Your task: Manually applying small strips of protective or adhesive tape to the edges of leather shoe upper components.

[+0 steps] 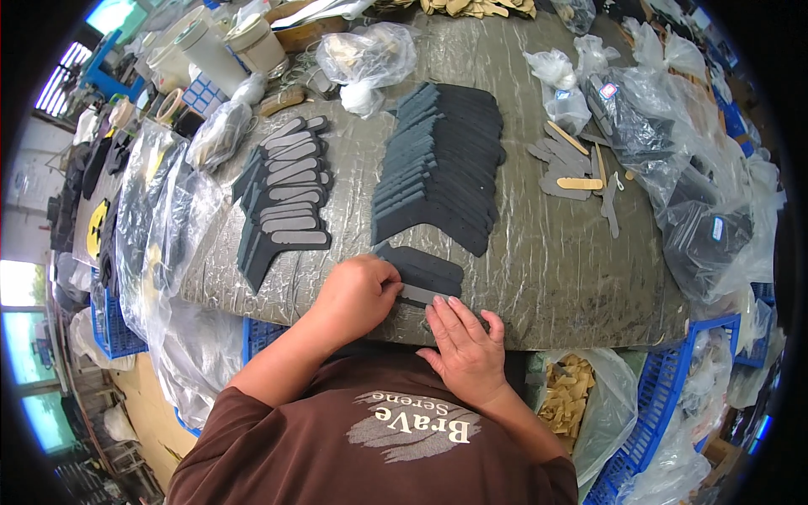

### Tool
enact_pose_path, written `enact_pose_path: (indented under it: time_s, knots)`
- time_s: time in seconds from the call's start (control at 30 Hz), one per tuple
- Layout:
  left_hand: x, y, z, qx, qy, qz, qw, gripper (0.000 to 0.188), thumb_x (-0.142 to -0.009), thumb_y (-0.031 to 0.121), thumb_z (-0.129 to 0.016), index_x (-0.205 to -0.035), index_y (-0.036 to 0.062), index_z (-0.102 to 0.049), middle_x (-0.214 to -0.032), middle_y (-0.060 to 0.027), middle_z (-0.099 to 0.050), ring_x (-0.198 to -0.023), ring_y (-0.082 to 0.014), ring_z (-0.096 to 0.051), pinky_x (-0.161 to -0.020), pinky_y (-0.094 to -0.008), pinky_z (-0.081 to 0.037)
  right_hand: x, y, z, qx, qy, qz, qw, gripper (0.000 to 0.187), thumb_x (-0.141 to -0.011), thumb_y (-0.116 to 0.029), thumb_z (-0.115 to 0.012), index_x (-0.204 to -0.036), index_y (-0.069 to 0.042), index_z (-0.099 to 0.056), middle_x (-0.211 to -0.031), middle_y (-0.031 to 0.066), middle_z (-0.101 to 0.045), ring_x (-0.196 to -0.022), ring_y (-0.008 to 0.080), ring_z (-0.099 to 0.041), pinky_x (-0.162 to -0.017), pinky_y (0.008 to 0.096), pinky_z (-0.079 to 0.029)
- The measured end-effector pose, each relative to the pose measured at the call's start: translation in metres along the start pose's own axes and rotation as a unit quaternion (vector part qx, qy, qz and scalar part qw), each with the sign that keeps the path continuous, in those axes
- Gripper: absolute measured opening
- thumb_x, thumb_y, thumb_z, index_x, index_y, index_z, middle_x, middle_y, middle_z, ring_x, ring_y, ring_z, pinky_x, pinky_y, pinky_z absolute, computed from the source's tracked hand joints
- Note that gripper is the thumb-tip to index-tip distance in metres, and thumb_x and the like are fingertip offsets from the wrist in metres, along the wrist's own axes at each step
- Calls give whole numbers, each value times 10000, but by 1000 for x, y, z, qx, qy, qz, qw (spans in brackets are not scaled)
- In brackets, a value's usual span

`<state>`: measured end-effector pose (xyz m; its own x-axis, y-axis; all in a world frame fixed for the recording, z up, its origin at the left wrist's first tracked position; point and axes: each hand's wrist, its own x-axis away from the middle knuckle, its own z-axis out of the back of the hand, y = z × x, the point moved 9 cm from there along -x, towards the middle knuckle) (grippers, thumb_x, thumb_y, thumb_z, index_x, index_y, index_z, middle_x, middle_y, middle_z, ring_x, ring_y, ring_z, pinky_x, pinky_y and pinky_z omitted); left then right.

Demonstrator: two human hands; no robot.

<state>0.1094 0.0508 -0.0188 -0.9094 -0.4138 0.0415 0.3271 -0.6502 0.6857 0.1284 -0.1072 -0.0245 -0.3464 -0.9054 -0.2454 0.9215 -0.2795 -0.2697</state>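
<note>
So the person's got both hands down at the near side of a plastic-covered desk (pixel 564 286), working over a narrow grey strip (pixel 419 294). The strip sits right between the hands, just in front of a couple of dark flat pieces (pixel 429 271) that overlap each other. The left hand (pixel 358 290) is at the strip's left end with thumb and fingers bunched close together, but honestly I can't tell if that grip is pinching the strip or just resting against it. The right hand (pixel 465 343) is a clearer case: grip apart, fingers stretched out with the tips on the strip's right end, thumb off to the side.

Just beyond them there's a big fanned-out stack (pixel 446 168) of dark angled pieces, all overlapping. Over to the left is a smaller stack (pixel 290 202), and those pieces have grey strips lying along their tops. On the right side of the desk there's a loose pile of grey offcuts (pixel 560 160) with some tan wooden sticks (pixel 581 183) on and around it, and near that a clear plastic bag (pixel 707 223) full of dark stuff. White tubs (pixel 257 46) stand at the far left
</note>
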Motion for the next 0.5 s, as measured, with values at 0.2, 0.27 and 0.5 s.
enact_pose_path:
  time_s: [0.2,0.27,0.5]
  knots:
    - [5,6,12,-95,13,-6,995,87,-734,60,-682,-803,26,-643,-724,-151,-591,-742,-353,-611,-651,-409,-485,-11,5,9,-99,-10,-22,995,508,-731,-312,-715,-1159,-64,-599,-1280,63,-531,-1203,191,-465,-951,437,-317]
    - [12,7,25,-31,22,-46,998,111,-739,61,-683,-830,30,-627,-744,-156,-601,-736,-350,-610,-652,-401,-484,-18,13,12,-123,15,-32,992,482,-736,-271,-717,-1145,-46,-600,-1270,83,-534,-1201,224,-468,-948,440,-332]
    - [12,-75,140,-131,147,109,974,182,-708,46,-718,-849,27,-605,-688,-111,-604,-608,-221,-567,-593,-328,-452,-57,7,1,-120,59,-10,991,333,-781,-92,-664,-1099,-8,-615,-1247,162,-550,-1240,340,-449,-1010,477,-342]
